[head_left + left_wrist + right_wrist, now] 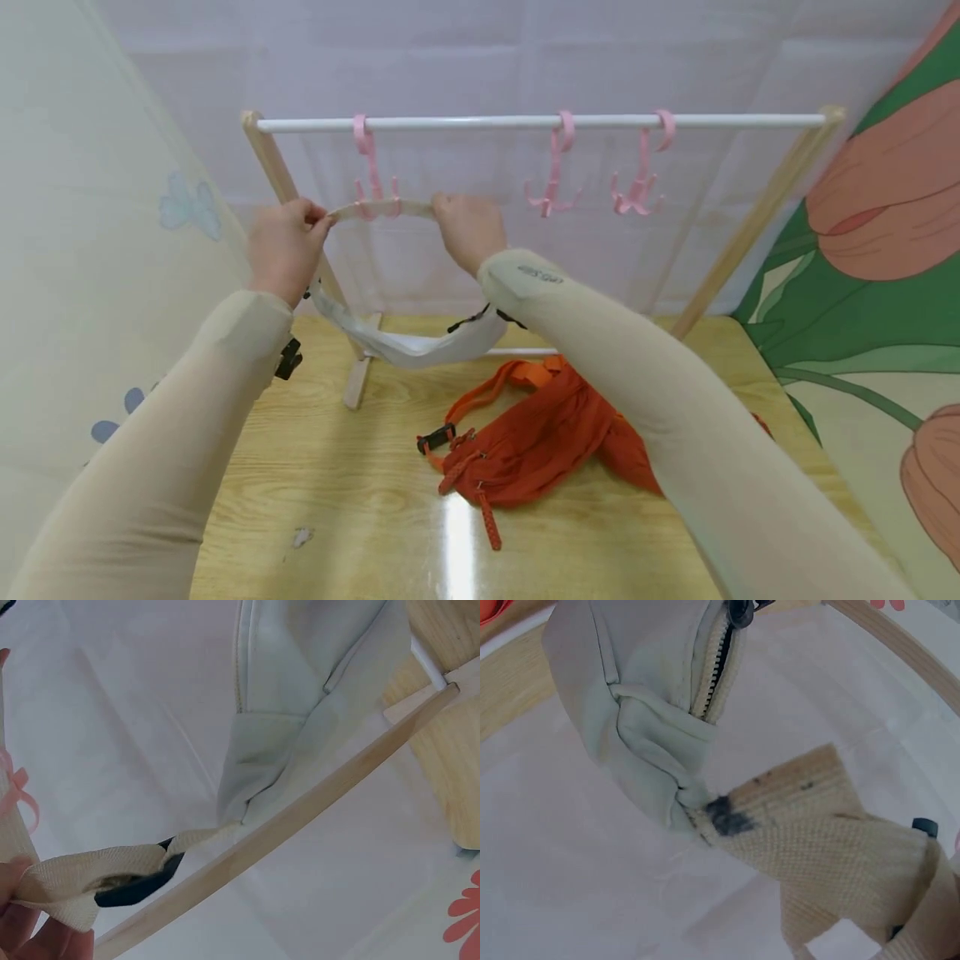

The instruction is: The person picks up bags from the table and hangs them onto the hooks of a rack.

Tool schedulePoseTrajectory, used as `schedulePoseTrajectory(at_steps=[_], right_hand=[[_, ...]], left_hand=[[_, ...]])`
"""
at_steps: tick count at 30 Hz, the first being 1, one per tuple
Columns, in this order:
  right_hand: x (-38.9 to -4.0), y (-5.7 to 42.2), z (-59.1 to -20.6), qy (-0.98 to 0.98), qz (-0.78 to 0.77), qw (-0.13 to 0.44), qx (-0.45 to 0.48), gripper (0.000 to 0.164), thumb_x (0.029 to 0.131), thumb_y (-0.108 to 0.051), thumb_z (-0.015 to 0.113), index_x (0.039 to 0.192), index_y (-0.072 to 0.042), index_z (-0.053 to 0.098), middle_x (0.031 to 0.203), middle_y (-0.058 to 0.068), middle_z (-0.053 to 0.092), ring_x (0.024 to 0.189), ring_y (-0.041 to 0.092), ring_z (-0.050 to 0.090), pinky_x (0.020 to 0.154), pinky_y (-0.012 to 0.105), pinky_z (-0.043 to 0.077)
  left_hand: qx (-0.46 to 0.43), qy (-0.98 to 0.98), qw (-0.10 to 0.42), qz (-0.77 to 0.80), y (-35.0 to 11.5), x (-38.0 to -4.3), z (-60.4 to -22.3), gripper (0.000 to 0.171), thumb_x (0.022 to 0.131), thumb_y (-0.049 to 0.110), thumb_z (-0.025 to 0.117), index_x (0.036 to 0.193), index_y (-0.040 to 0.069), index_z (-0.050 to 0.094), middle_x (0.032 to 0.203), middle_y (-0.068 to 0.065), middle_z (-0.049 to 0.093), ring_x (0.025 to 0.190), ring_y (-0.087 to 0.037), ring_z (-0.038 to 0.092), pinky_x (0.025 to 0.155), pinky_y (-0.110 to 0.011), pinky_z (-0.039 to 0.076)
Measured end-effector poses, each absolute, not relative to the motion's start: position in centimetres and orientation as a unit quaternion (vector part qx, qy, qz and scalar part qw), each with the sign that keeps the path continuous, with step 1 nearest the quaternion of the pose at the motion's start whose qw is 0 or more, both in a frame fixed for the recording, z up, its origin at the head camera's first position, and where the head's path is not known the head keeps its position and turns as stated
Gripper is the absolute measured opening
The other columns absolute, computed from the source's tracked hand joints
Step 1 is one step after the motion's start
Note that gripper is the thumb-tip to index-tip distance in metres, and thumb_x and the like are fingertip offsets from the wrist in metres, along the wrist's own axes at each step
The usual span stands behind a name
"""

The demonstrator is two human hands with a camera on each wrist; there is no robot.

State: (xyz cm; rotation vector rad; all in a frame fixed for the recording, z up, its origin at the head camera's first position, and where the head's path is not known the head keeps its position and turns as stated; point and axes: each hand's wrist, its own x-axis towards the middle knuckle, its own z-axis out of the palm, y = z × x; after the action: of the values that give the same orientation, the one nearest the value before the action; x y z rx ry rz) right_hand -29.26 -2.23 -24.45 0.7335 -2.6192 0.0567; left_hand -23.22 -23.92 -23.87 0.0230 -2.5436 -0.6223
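Two bags (420, 352) (536, 446), three pink hangers (372, 171) (555, 162) (642, 167)

Pale bag (450, 350) below its beige strap (417, 209), zip (718, 671) perhaps ajar.

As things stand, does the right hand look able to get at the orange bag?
Probably not without letting go first: the right hand grips the strap of the white bag near the leftmost pink hook. The visible part of the orange bag lies uncovered on the table.

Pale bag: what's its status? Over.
Left hand, right hand gripping strap. Pale bag hanging beneath. Strap at leftmost pink hook, seating unclear. Orange bag lies below.
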Motion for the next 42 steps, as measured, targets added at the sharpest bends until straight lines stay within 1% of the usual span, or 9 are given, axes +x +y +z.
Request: schedulePoseTrajectory(at_steps=[3,8,13,18,27,30,35,37,42], right_hand=[[-29.1,-2.5,-25.1,-0.943,0.028,0.207,0.259,0.023,0.107,-0.014,0.047,0.115,-0.003,0.066,0.103,0.011,0.074,0.082,0.021,0.071,0.066,0.031,0.059],[-28.8,-3.0,-26.3,-0.95,0.035,0.183,0.252,0.023,0.107,-0.017,0.048,0.114,-0.004,0.066,0.1,0.008,0.074,0.08,0.019,0.07,0.066,0.03,0.058],[-28.3,-3.3,-27.7,-0.947,0.064,0.184,0.254,0.021,0.106,-0.017,0.05,0.109,-0.005,0.067,0.096,0.008,0.074,0.078,0.021,0.071,0.063,0.033,0.059],[-27.9,-3.4,-28.8,-0.943,0.094,0.193,0.255,0.02,0.106,-0.015,0.05,0.107,-0.004,0.067,0.094,0.009,0.074,0.079,0.023,0.071,0.064,0.035,0.058],[-26.9,-3.5,-30.5,-0.938,0.219,0.134,0.232,0.017,0.104,-0.017,0.055,0.105,-0.004,0.066,0.091,0.009,0.071,0.078,0.023,0.067,0.068,0.037,0.055],[-26.5,-3.4,-31.2,-0.93,0.278,0.107,0.217,0.019,0.104,-0.019,0.056,0.111,-0.005,0.066,0.1,0.008,0.073,0.079,0.02,0.066,0.071,0.034,0.055],[-25.7,-3.0,-32.4,-0.914,0.342,0.078,0.203,0.029,0.103,-0.025,0.058,0.125,-0.006,0.061,0.089,0.006,0.071,0.07,0.018,0.062,0.064,0.03,0.049],[-25.4,-2.8,-32.8,-0.91,0.357,0.07,0.198,0.027,0.103,-0.026,0.059,0.12,-0.005,0.061,0.079,0.004,0.066,0.064,0.016,0.057,0.059,0.028,0.043],[-24.7,-2.4,-33.8,-0.903,0.389,0.031,0.182,0.025,0.101,-0.028,0.062,0.111,-0.005,0.06,0.092,0.007,0.069,0.071,0.019,0.06,0.061,0.031,0.048]], left_hand=[[0.004,-0.937,0.265,-0.227,-23.8,-23.2,-24.7,0.024,0.102,0.015,0.059,0.109,-0.005,0.07,0.103,-0.025,0.073,0.075,-0.034,0.063,0.059,-0.031,0.043],[-0.01,-0.935,0.277,-0.223,-23.7,-23.4,-26.5,0.021,0.102,0.009,0.056,0.109,-0.006,0.069,0.103,-0.026,0.072,0.081,-0.04,0.067,0.071,-0.047,0.051],[-0.014,-0.936,0.279,-0.215,-23.4,-23.7,-27.6,0.021,0.102,0.007,0.054,0.111,-0.005,0.069,0.102,-0.026,0.072,0.084,-0.042,0.066,0.077,-0.051,0.052],[-0.008,-0.937,0.269,-0.22,-23.1,-23.9,-28.0,0.02,0.102,0.006,0.054,0.108,-0.006,0.068,0.099,-0.026,0.071,0.082,-0.041,0.065,0.075,-0.051,0.052],[0.013,-0.938,0.232,-0.257,-22.4,-24.2,-28.6,0.023,0.102,0.01,0.056,0.109,-0.008,0.069,0.102,-0.025,0.072,0.086,-0.039,0.065,0.081,-0.05,0.051],[0.02,-0.934,0.233,-0.27,-22.2,-24.3,-29.0,0.024,0.102,0.011,0.056,0.109,-0.008,0.069,0.103,-0.025,0.072,0.086,-0.038,0.065,0.079,-0.049,0.051],[0.025,-0.927,0.229,-0.295,-22.2,-24.1,-29.8,0.025,0.102,0.011,0.054,0.109,-0.008,0.068,0.097,-0.025,0.071,0.081,-0.036,0.061,0.075,-0.045,0.049],[0.026,-0.924,0.227,-0.305,-22.2,-24.0,-30.2,0.024,0.102,0.012,0.055,0.106,-0.008,0.068,0.091,-0.024,0.069,0.078,-0.035,0.06,0.072,-0.043,0.046],[0.02,-0.912,0.237,-0.334,-22.3,-23.8,-31.3,0.021,0.101,0.01,0.056,0.098,-0.008,0.066,0.083,-0.024,0.067,0.074,-0.035,0.059,0.069,-0.04,0.044]])
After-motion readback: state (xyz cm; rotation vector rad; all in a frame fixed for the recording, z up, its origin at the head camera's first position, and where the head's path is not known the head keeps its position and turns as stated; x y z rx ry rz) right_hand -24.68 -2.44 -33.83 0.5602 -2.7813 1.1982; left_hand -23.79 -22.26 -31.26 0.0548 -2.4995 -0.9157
